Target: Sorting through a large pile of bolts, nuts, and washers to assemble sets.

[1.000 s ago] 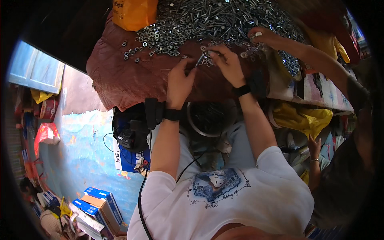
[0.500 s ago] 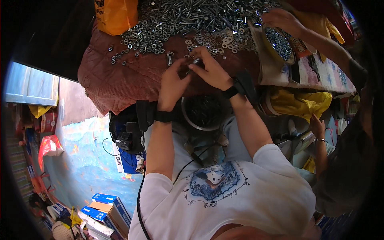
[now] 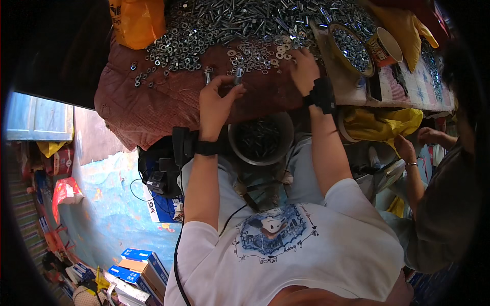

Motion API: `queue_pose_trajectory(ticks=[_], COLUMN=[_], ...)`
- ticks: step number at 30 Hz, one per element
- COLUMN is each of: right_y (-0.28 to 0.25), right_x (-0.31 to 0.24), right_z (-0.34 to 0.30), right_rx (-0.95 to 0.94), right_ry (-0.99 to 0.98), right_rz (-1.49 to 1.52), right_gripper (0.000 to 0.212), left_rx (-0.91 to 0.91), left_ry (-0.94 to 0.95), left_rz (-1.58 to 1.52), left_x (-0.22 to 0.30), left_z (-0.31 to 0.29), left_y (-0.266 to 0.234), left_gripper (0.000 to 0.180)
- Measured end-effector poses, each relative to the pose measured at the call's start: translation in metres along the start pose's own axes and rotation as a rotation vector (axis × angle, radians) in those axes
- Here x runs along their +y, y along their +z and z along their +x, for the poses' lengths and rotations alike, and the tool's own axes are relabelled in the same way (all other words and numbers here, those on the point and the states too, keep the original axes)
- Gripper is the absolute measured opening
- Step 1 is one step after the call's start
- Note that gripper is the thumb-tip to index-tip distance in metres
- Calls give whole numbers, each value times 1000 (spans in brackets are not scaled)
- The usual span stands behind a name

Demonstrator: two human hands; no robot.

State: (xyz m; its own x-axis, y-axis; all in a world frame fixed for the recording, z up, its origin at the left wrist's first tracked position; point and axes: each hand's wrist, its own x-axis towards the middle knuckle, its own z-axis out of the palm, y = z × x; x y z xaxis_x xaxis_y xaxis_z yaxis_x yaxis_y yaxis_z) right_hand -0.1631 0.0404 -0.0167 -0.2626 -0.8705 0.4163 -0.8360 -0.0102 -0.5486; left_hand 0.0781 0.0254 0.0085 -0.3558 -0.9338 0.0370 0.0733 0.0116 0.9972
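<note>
My left hand (image 3: 217, 104) is closed in a pinch around a short metal bolt (image 3: 238, 75), held upright between thumb and forefinger. Just left of it on the reddish-brown quilted cloth (image 3: 173, 99) stands a similar metal bolt (image 3: 208, 75) with a ring near its top. To the right, my right hand (image 3: 304, 71) has its fingers bent down at the edge of the large flat washers (image 3: 282, 47); what lies between its fingertips is hidden. Thinner rings (image 3: 251, 57) are spread between the two hands, and a heap of hex nuts (image 3: 178, 51) lies beyond my left hand.
Metal rods and bolts (image 3: 245, 18) cover the far tabletop. An orange bag (image 3: 138, 23) stands far left; a round tub of small metal parts (image 3: 351, 51) and a paper tub (image 3: 384, 48) stand right. Below the table edge is a bucket (image 3: 261, 162). A co-worker (image 3: 444, 204) sits at right.
My hands have parted. The right one has moved right to the washers, while the left keeps the bolt. The co-worker's arm has withdrawn from the round tub.
</note>
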Motion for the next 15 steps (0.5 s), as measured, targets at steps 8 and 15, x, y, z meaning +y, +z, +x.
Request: queue_pose_trajectory(ticks=[8,15], right_y=[-10,-16], right_x=[44,43], right_z=[7,13], right_rx=[-30,106], right_ry=[-90,-71], right_rz=[-159,-141], right_gripper=[19,13], left_rx=[7,-32], left_ry=[31,38], left_rz=[119,109], left_x=[0,-8], left_z=[4,6], left_y=[2,5], left_gripper=[23,21])
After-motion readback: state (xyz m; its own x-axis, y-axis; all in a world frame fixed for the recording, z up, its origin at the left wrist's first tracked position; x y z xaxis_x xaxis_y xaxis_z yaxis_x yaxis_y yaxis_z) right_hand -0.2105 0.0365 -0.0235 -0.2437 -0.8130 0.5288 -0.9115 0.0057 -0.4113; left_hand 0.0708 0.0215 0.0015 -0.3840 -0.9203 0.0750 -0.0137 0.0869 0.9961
